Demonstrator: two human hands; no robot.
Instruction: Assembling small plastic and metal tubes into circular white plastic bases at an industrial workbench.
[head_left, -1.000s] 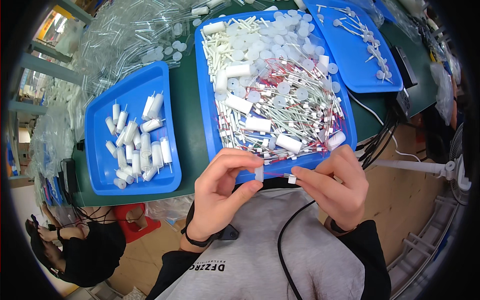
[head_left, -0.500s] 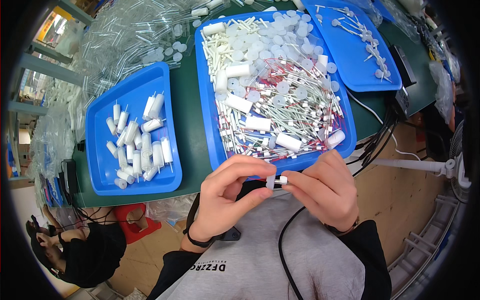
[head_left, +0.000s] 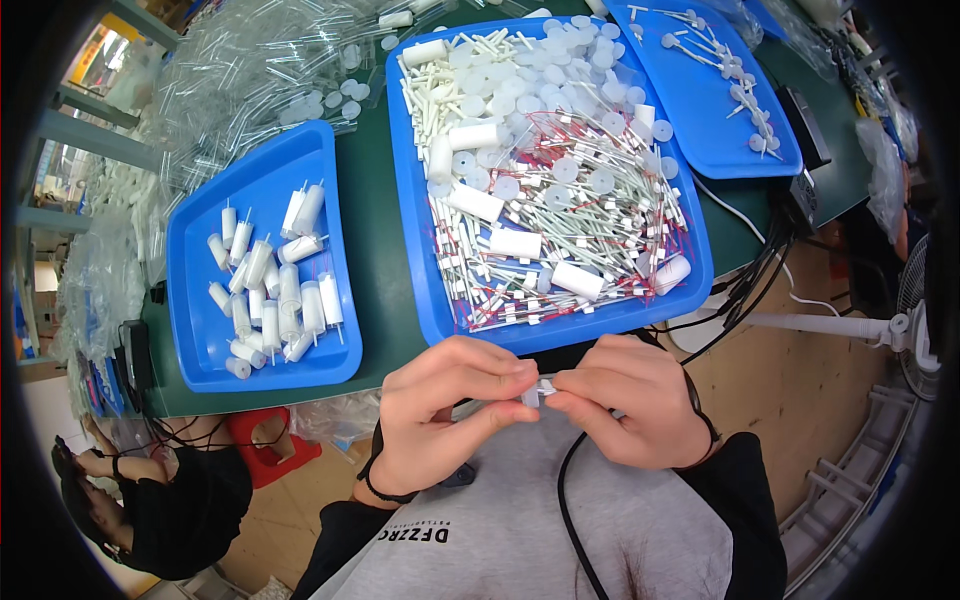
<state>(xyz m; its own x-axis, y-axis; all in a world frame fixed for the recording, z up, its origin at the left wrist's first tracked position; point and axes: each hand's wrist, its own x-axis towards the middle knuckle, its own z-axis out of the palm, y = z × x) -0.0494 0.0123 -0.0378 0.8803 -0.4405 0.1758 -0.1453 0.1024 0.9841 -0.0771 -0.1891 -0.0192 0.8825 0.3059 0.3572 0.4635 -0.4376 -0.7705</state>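
Just off the near edge of the large blue tray (head_left: 425, 290), my two hands meet at the fingertips. Between its thumb and forefinger my left hand (head_left: 435, 410) pinches a translucent white plastic disc (head_left: 531, 396). My right hand (head_left: 630, 400) is closed on a thin rod with a small white block; its fingers cover most of it. Rod and disc meet, but I cannot tell how far the rod goes in. Inside the large tray are loose discs (head_left: 565, 170), thin rods with red wires (head_left: 570, 230) and white cylinders (head_left: 515, 243).
To the left, a smaller blue tray (head_left: 200, 370) holds white cylinders with protruding pins. Another blue tray (head_left: 700, 150) at far right holds discs on rods. Clear plastic tubes (head_left: 250, 80) heap behind. Black cables (head_left: 760, 290) hang right; a person (head_left: 190, 510) sits at lower left.
Both hands have drawn slightly down toward me, with the disc and rod between them. The right fingers now cover more of the rod and its white block.
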